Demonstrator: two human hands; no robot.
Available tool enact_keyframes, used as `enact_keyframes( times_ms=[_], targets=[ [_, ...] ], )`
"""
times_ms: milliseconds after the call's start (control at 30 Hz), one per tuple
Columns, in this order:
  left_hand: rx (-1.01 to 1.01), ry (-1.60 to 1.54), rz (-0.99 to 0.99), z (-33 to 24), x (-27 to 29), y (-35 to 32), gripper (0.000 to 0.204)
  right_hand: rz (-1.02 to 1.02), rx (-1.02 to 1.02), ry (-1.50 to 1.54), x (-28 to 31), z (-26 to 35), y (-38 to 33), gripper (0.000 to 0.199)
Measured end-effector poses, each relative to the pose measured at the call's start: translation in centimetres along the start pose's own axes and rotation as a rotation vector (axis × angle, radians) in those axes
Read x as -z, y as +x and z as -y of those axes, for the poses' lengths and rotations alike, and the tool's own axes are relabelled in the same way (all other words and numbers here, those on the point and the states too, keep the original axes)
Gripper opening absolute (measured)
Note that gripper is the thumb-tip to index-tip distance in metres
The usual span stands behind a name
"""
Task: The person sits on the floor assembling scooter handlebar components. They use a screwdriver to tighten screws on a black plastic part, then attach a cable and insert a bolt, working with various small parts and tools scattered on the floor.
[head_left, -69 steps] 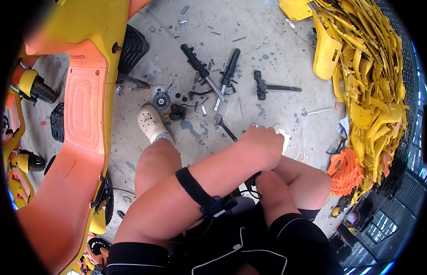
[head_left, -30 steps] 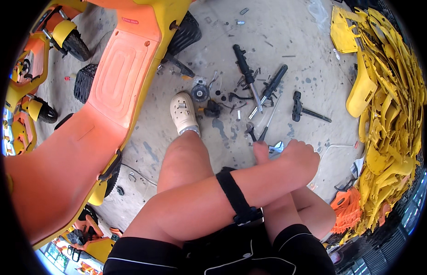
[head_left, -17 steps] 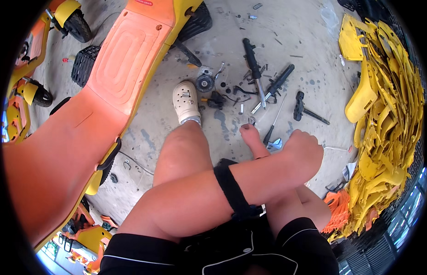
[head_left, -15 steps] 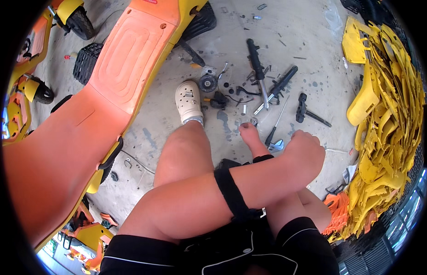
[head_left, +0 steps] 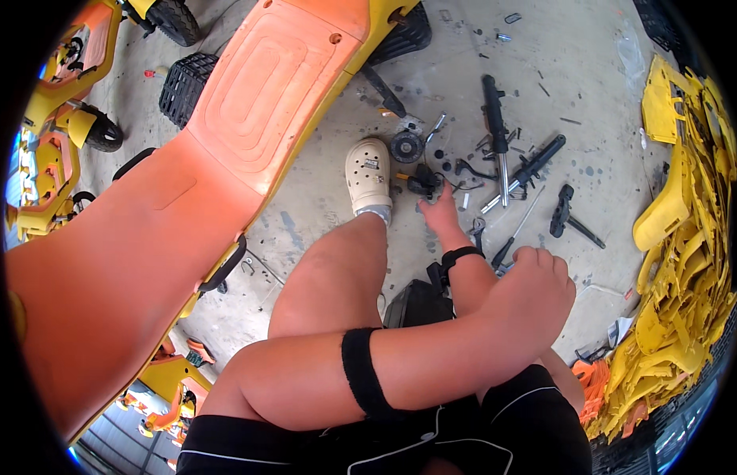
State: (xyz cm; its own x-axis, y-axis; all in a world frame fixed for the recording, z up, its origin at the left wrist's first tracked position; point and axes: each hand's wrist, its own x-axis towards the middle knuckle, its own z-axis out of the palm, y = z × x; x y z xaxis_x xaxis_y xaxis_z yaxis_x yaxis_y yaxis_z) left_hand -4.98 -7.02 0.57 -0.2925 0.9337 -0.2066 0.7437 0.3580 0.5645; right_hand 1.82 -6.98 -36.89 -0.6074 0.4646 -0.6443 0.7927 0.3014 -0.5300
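The black cabled component (head_left: pixel 420 180) is a compact, irregular molded block with a matte finish, an orange stub on its left side and a thin black cable trailing to the right. It lies on the concrete floor (head_left: pixel 321 245), between the beige perforated clog (head_left: pixel 368 170) and the two fork legs. The right-hand grip (head_left: pixel 438 212) is at its lower right edge, thumb and fingers apart; contact cannot be determined. The left-hand grip (head_left: pixel 535 297) is to the lower right, fingers curled together; its underside is hidden, so whether it is clamped on anything cannot be told.

The upper fork leg (head_left: pixel 495 119) and the lower fork leg (head_left: pixel 536 161) each combine a black cylindrical section with a polished metal tube. A round, dark hub (head_left: pixel 406 146) sits just above the component. A screwdriver (head_left: pixel 501 253) with a slim metal shaft lies near a T-shaped black steering stem (head_left: pixel 562 210). Along the floor's right edge, thin, curved yellow plastic panels (head_left: pixel 693 261) form a pile; a smooth orange scooter body (head_left: pixel 242 103) covers the left.
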Motion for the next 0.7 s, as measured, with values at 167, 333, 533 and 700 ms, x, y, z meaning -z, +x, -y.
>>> enact_keyframes(
  times_ms=[167, 333, 533, 700],
  targets=[
    [-0.027, -0.023, 0.004, 0.6, 1.0, -1.1, 0.025, 0.016, -0.013, -0.031, -1.6, 0.4, 2.0, 0.085],
    [-0.019, -0.011, -0.062, 1.5, 0.5, -1.9, 0.025, -0.107, -0.083, -0.035, -2.8, 0.5, 3.8, 0.059],
    [0.055, 0.031, -0.052, 1.4, 0.5, -1.1, 0.024, -0.242, -0.057, 0.034, -1.6, 0.2, 3.3, 0.036],
    [0.071, 0.055, -0.022, 0.6, -0.7, 1.3, 0.021, -0.081, -0.184, 0.494, 6.5, 4.7, -2.5, 0.032]
  ],
)
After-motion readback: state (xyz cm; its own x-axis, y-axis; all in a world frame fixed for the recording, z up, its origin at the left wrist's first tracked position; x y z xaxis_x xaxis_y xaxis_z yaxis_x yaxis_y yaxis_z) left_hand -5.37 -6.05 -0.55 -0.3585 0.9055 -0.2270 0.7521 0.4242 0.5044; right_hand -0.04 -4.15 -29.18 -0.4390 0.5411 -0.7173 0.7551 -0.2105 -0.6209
